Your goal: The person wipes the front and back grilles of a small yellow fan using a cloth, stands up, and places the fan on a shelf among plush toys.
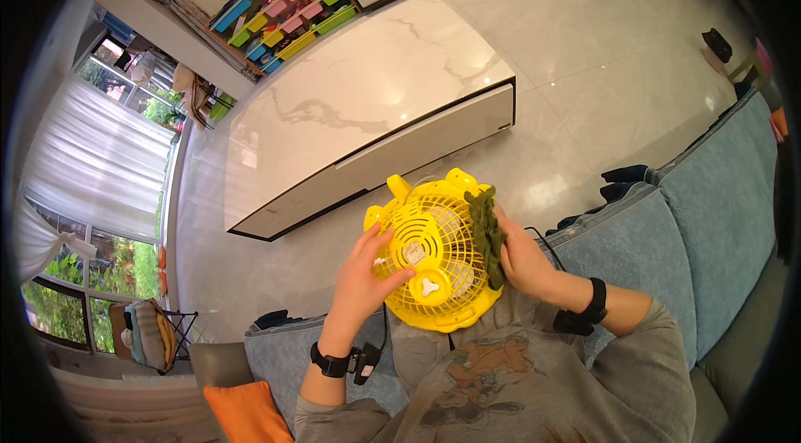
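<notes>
On my lap rests a yellow fan, its round wire grille facing up and a pale knob showing at its near side. My left hand holds the fan's left side, thumb and fingers spread over the grille. A crumpled dark green cloth is in my right hand, pressed against the fan's right rim. The cloth partly hides the right fingers. Black straps with small devices sit on both my wrists.
A white marble-topped coffee table stands ahead. Blue sofa cushions lie on both sides of me, with an orange pillow at lower left. A rack of colourful bins is at the back. A dark cord runs by my right hand.
</notes>
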Demonstrator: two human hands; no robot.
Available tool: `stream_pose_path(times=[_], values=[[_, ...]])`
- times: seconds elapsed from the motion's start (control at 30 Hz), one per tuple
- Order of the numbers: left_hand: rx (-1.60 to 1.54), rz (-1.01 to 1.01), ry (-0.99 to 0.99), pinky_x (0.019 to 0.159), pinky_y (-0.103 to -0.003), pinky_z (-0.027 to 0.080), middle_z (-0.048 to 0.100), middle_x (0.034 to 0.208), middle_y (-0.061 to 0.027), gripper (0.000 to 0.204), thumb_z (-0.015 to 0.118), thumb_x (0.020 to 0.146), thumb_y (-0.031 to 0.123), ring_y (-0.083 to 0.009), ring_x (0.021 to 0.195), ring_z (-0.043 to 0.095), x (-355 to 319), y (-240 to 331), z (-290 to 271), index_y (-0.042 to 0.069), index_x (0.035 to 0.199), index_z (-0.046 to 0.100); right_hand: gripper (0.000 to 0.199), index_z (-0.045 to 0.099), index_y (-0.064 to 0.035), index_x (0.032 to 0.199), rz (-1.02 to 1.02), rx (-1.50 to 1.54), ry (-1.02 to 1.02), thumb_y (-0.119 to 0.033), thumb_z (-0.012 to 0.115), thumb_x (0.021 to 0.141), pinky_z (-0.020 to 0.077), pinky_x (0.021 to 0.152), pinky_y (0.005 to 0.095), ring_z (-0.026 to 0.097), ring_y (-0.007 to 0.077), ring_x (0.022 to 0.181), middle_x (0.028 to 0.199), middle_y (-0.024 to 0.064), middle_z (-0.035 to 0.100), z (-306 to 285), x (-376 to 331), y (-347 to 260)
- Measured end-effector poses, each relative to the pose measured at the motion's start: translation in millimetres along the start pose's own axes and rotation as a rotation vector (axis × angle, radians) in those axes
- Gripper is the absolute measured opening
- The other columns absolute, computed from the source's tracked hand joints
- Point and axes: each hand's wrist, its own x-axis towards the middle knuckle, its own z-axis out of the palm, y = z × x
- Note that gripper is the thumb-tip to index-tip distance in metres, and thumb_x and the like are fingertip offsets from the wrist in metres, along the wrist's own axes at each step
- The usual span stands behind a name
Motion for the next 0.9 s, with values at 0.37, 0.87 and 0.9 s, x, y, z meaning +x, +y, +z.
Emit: stream_pose_path(times=[0.37, 0.87, 0.9], values=[[-0.151, -0.023, 0.089, 0.098, -0.039, 0.048, 0.055, 0.136, -0.0168, 0.061, 0.08, 0.079, 0.023, -0.0322, 0.123, 0.056, -10, -11, 0, 0.006, 0.132, 0.055, 0.042, 0.047, -0.0002, 0.129, -0.039, -0.08, -0.115, 0.0, 0.057, 0.088, 0.0494, 0.091, 0.038, 0.063, 0.0338, 0.104, 0.114, 0.0192, 0.063, -70, -10, -32], [-0.397, -0.35, -0.397, 0.056, -0.025, 0.04, 0.049, 0.072, 0.002, 0.022, 0.055, 0.097, 0.027, -0.0099, 0.062, 0.044, 220, -70, -54, 0.007, 0.088, 0.052, 0.052, 0.042, 0.0018, 0.132, 0.3, 0.063, -0.117, -0.017, 0.065, 0.09, 0.0522, 0.082, 0.0341, 0.063, 0.0214, 0.098, 0.108, 0.0156, 0.064, -83, 262, 19], [-0.375, -0.369, -0.417, 0.055, -0.025, 0.04, 0.05, 0.073, 0.0018, 0.021, 0.055, 0.097, 0.026, -0.0101, 0.062, 0.045, 242, -83, -45, 0.007, 0.087, 0.052, 0.053, 0.042, 0.0018, 0.132, 0.349, 0.057, -0.104, -0.018, 0.066, 0.089, 0.0521, 0.082, 0.0344, 0.063, 0.0218, 0.098, 0.107, 0.0159, 0.064, -77, 280, 26]])
